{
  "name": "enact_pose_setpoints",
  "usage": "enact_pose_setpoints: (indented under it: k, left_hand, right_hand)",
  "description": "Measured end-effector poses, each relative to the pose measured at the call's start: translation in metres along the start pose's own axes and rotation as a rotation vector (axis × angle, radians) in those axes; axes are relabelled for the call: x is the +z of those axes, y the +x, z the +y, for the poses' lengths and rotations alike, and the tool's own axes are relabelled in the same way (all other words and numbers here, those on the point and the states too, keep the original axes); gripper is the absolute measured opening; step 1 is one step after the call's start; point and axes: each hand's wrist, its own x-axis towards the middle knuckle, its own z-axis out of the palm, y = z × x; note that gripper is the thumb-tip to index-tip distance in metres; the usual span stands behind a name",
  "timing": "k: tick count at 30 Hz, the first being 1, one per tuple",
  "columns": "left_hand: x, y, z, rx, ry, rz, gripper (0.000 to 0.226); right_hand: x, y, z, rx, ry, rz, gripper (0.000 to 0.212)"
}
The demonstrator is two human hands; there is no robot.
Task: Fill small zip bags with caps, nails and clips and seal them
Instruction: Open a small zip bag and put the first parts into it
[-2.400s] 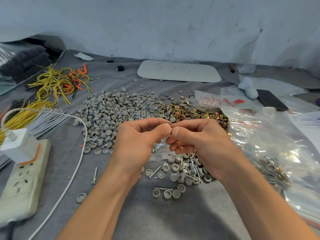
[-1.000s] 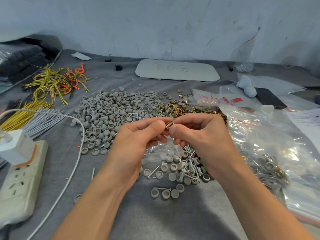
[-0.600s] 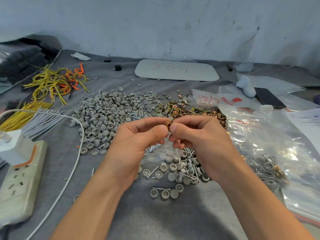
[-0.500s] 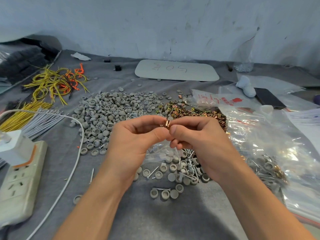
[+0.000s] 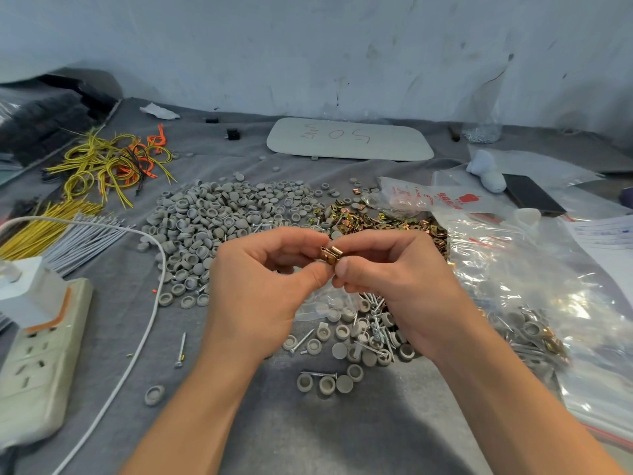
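Observation:
My left hand [image 5: 263,289] and my right hand [image 5: 394,286] meet above the middle of the table, and together they pinch small brass-coloured clips [image 5: 331,254] between thumbs and forefingers. A small clear zip bag [image 5: 322,305] hangs just under my fingers, partly hidden by both hands. A big heap of grey caps [image 5: 219,217] lies behind my left hand, and a heap of brass clips [image 5: 376,217] lies behind my right. Loose caps and screws [image 5: 359,341] are scattered below my hands.
A power strip [image 5: 37,358] with a white cable [image 5: 137,337] sits at the left edge. Yellow and orange wires [image 5: 113,162] lie at the back left. Filled clear bags [image 5: 534,303] cover the right side. A white board [image 5: 349,138] lies at the back.
The clips between my fingertips have come more into sight and turned a little. Both hands have stayed in the same place above the small bag.

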Motion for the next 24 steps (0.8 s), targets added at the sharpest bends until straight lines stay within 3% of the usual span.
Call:
enact_pose_setpoints:
  k: [12, 24]
  left_hand:
    - [-0.0007, -0.0057, 0.0026, 0.026, -0.031, -0.034, 0.03]
    - [0.0049, -0.0084, -0.002, 0.184, 0.205, 0.039, 0.029]
  right_hand:
    - [-0.0053, -0.0009, 0.0003, -0.174, -0.208, 0.037, 0.024]
    - [-0.0065, 0.0, 0.002, -0.191, -0.082, -0.004, 0.022]
